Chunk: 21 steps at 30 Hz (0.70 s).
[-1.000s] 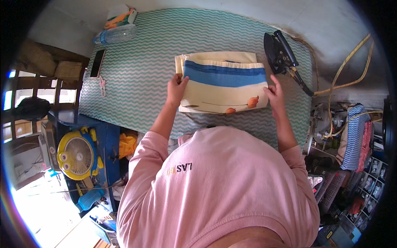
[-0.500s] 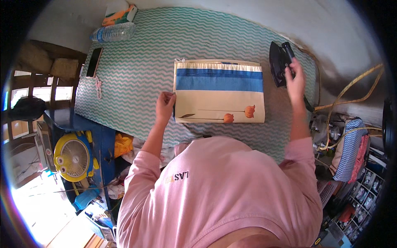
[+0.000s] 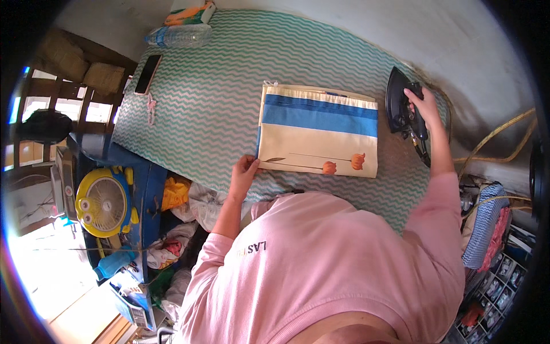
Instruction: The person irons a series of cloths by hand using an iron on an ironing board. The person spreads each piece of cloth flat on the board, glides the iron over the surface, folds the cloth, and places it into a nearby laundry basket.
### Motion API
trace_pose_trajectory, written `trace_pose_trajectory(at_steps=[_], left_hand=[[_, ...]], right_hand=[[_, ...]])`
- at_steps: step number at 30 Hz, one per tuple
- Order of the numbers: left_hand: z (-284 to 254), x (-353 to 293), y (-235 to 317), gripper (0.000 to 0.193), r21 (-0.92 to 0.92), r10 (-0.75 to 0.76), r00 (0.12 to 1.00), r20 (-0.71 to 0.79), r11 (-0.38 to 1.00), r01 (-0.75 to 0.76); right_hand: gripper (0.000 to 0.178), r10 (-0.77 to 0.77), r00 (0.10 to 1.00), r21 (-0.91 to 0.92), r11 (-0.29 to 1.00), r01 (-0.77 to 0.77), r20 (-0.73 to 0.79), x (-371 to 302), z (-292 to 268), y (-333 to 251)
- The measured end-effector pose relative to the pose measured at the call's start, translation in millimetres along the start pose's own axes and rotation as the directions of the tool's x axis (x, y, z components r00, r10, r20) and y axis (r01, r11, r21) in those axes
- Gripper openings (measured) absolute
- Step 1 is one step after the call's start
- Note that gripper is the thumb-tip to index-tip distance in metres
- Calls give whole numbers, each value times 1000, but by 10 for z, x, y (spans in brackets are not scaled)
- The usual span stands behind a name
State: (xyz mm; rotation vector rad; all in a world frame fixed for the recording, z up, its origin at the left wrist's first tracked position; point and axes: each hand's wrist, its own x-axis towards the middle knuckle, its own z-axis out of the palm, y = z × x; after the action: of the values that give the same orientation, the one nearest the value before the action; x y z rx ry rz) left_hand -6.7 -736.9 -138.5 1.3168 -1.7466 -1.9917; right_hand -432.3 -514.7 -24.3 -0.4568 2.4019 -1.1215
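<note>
A folded cream cloth (image 3: 321, 144) lies flat on the patterned table cover, with a blue band across it and orange flowers along its near edge. At its near left corner, my left hand (image 3: 244, 174) pinches the edge between thumb and fingers. White string shows at the far left corner. To the right of the cloth, a black iron (image 3: 395, 97) rests on the table cover with its tip pointing away from me. My right hand (image 3: 425, 108) is closed around the iron's handle, the thumb on top.
A phone (image 3: 148, 74) with a beaded strap, a plastic bottle (image 3: 180, 36) and a tissue pack (image 3: 189, 15) lie at the far left. The iron's yellowish cord (image 3: 498, 135) loops at the right. A toy-shaped fan (image 3: 105, 202) stands left, below table height.
My left hand has slid down the cloth's left edge to its near corner. The right hand has closed on the iron's handle, and the iron has turned slightly. The whole view has shifted.
</note>
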Motion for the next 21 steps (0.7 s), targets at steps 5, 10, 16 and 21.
trace_pose_trajectory(at_steps=[5,10,16,21], left_hand=[[-41,12,-3,15,8,58,998,30,998,-58],[-65,66,-109,14,68,222,969,105,971,-229],[-54,61,-145,12,55,303,951,58,951,-306],[-78,-148,-175,9,-31,371,926,-68,927,-373]], right_hand=[[31,-263,964,12,965,263,27,-574,219,-605],[36,-260,906,-122,941,315,333,-761,1031,-1053],[38,-288,754,-214,845,491,591,-353,2226,-1114],[43,-247,713,-124,896,426,656,-269,2790,-1284]])
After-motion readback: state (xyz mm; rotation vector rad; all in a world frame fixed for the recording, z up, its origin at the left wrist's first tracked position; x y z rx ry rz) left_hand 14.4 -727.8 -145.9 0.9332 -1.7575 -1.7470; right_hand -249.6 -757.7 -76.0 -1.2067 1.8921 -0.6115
